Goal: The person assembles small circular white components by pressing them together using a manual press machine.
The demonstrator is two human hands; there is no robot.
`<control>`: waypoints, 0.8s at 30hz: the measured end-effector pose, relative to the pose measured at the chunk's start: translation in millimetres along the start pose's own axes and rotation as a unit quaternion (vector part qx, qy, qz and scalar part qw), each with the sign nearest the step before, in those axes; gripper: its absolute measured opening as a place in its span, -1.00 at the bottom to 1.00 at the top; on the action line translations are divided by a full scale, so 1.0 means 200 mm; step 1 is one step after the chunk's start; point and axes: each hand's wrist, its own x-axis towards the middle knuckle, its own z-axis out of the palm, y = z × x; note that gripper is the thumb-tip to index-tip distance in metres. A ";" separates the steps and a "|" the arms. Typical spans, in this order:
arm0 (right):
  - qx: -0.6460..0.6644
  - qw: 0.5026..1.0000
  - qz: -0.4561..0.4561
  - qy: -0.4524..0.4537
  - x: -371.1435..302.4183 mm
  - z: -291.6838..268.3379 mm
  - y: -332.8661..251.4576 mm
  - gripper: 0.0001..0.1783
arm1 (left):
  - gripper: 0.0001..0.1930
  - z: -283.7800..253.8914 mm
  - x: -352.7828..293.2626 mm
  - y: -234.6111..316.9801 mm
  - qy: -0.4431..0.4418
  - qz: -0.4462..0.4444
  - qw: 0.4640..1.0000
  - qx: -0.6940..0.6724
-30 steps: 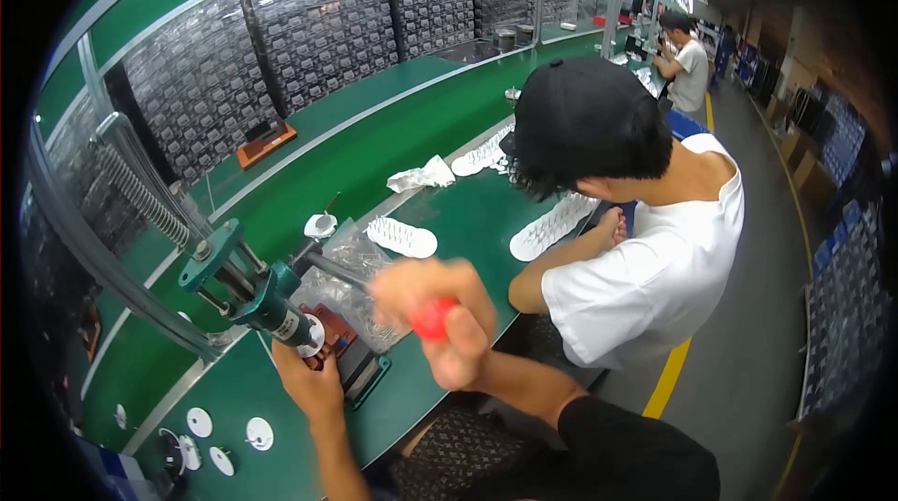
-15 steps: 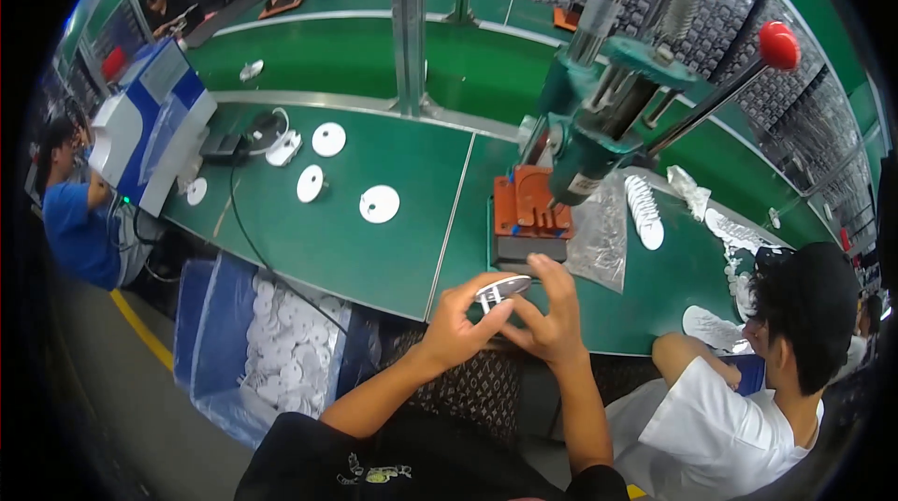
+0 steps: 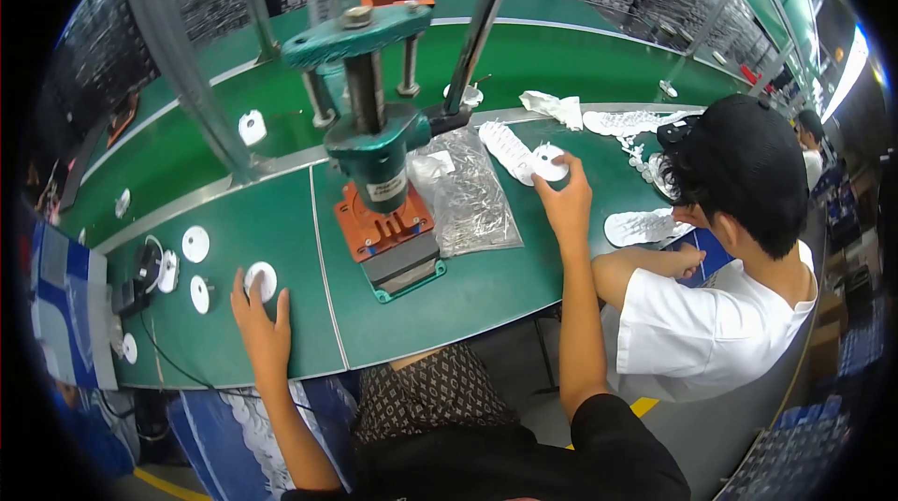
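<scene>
My right hand [image 3: 569,200] reaches to the far right and pinches a round white disc [image 3: 546,164] by its edge. This disc is at the near end of an overlapping row of white discs [image 3: 506,151]. Off to the left, my left hand [image 3: 264,328] reaches over another white disc [image 3: 265,278] on the green table. Its fingers are spread, with the fingertips on or just above the disc. Between my hands stands a green hand press [image 3: 379,141] over an orange fixture [image 3: 388,225] on a dark block.
Clear plastic bags [image 3: 472,206] lie right of the press. More white discs [image 3: 195,244] and a black cable [image 3: 178,359] are at the left, near a blue-and-white machine [image 3: 65,304]. A co-worker in a white shirt [image 3: 720,328] sits close on my right.
The view has swung right. My hands, together before the press on a disc-shaped part with short legs, have parted: the left to a disc on the table, the right to the row of discs.
</scene>
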 end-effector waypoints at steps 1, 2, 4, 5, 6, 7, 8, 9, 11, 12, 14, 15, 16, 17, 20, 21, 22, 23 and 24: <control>0.025 0.999 0.021 -0.031 -0.02 0.00 0.03 -0.50 | -0.58 0.00 -0.01 -0.01 -0.023 -0.011 1.000 -0.014; 0.050 0.996 0.042 -0.063 -0.04 0.01 0.07 -0.51 | -0.59 0.00 -0.02 -0.02 -0.047 -0.023 0.998 -0.028; 0.042 0.992 0.090 -0.080 -0.07 0.03 0.10 -0.55 | -0.61 0.01 0.00 -0.02 -0.049 -0.008 0.998 -0.024; 0.007 0.996 0.055 -0.072 -0.06 0.04 0.11 -0.54 | -0.62 -0.01 0.01 0.00 -0.054 -0.021 0.998 -0.030; -0.029 0.997 0.019 -0.065 -0.05 0.05 0.12 -0.53 | -0.63 -0.02 0.01 0.01 -0.059 -0.035 0.997 -0.036; -0.019 0.997 0.022 -0.073 -0.04 0.05 0.12 -0.51 | -0.63 -0.02 0.01 0.00 -0.063 -0.032 0.997 -0.035; -0.020 0.997 0.027 -0.072 -0.04 0.07 0.13 -0.51 | -0.63 -0.02 0.01 -0.02 -0.056 -0.028 0.997 -0.045; -0.021 0.998 0.004 -0.065 -0.05 0.09 0.14 -0.50 | -0.64 -0.02 0.01 -0.03 -0.048 -0.025 0.997 -0.056; -0.024 0.998 -0.018 -0.057 -0.05 0.12 0.16 -0.49 | -0.64 -0.02 0.01 -0.03 -0.051 -0.030 0.996 -0.062; -0.028 0.998 -0.032 -0.054 -0.06 0.13 0.17 -0.49 | -0.64 -0.02 0.01 -0.03 -0.051 -0.037 0.996 -0.067; -0.031 0.997 -0.043 -0.052 -0.06 0.14 0.16 -0.49 | -0.64 -0.02 0.02 -0.02 -0.055 -0.035 0.996 -0.063; -0.035 0.996 -0.040 -0.066 -0.05 0.14 0.15 -0.49 | -0.64 -0.02 0.02 -0.02 -0.055 -0.033 0.996 -0.060; -0.039 0.995 -0.035 -0.079 -0.05 0.13 0.14 -0.49 | -0.64 -0.02 0.02 -0.02 -0.057 -0.031 0.996 -0.060; -0.039 0.996 -0.034 -0.078 -0.05 0.14 0.15 -0.49 | -0.64 -0.02 0.02 -0.03 -0.057 -0.029 0.997 -0.054; -0.030 0.995 -0.063 -0.077 -0.05 0.16 0.17 -0.50 | -0.64 -0.01 0.01 -0.01 -0.036 -0.015 0.999 -0.033; -0.034 0.994 -0.075 -0.067 -0.05 0.16 0.18 -0.51 | -0.64 0.00 0.01 0.00 -0.015 -0.004 1.000 -0.019; -0.038 0.994 -0.087 -0.059 -0.05 0.17 0.15 -0.53 | -0.64 0.00 0.01 -0.01 -0.014 -0.005 1.000 -0.018; -0.037 0.994 -0.088 -0.060 -0.06 0.17 0.12 -0.53 | -0.63 -0.01 0.00 -0.01 -0.024 -0.022 0.999 -0.038; -0.036 0.993 -0.111 0.022 -0.07 0.16 0.09 -0.57 | -0.62 -0.01 0.00 -0.02 -0.034 -0.039 0.997 -0.057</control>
